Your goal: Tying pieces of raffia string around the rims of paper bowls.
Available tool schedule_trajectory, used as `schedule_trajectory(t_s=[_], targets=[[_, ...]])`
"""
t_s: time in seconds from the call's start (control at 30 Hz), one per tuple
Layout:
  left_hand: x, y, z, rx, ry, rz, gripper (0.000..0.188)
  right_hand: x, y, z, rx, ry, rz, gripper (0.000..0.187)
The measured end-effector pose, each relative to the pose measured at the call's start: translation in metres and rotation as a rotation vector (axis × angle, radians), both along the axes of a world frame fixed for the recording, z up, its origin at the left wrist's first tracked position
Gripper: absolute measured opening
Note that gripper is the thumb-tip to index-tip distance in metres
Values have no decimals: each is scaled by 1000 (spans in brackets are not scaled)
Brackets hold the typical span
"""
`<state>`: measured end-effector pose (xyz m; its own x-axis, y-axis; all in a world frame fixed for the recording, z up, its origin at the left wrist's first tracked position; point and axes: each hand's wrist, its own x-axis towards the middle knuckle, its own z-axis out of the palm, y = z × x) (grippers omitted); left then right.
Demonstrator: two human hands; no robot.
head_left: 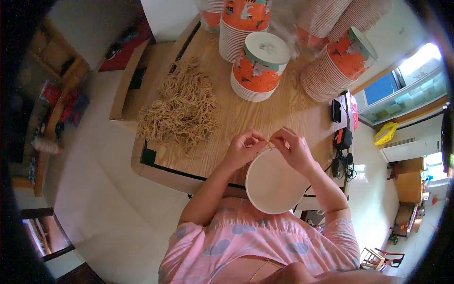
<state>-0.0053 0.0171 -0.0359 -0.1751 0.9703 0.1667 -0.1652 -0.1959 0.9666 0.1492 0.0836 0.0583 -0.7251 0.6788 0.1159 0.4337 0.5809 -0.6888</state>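
Note:
A white round paper bucket (276,184) is tilted with its open mouth toward me, at the table's near edge in front of my body. At its far rim, my left hand (247,146) and my right hand (289,146) meet with fingertips pinched. Between them runs a short piece of tan string (269,145), close to the rim; its ends are hidden by the fingers. To the left of my hands lies a loose heap of tan strings (182,111) on the wooden table (227,118).
Nested orange and white paper buckets stand inverted beyond my hands: a short stack (260,71), a taller stack (241,33) and a leaning stack (333,68). Plastic-wrapped stacks (326,19) are behind. Black devices with cables (343,146) sit along the right edge. A cardboard box (132,85) adjoins the table's left side.

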Motion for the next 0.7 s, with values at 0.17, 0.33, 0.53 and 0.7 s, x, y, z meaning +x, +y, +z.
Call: schedule_trajectory(t_s=[0.17, 0.33, 0.53, 0.7], targets=[[-5, -3, 22, -358, -370, -263, 11, 0, -10, 1, 159, 39, -1, 8], [-4, -7, 17, -451, -547, -256, 14, -5, -15, 5, 488, 3, 76, 8], [-4, -8, 20, -469, -569, -169, 15, -2, -18, 5, 543, -33, 117, 16], [-2, -8, 18, -415, -432, -120, 18, 3, -25, 8, 520, -115, 94, 29]])
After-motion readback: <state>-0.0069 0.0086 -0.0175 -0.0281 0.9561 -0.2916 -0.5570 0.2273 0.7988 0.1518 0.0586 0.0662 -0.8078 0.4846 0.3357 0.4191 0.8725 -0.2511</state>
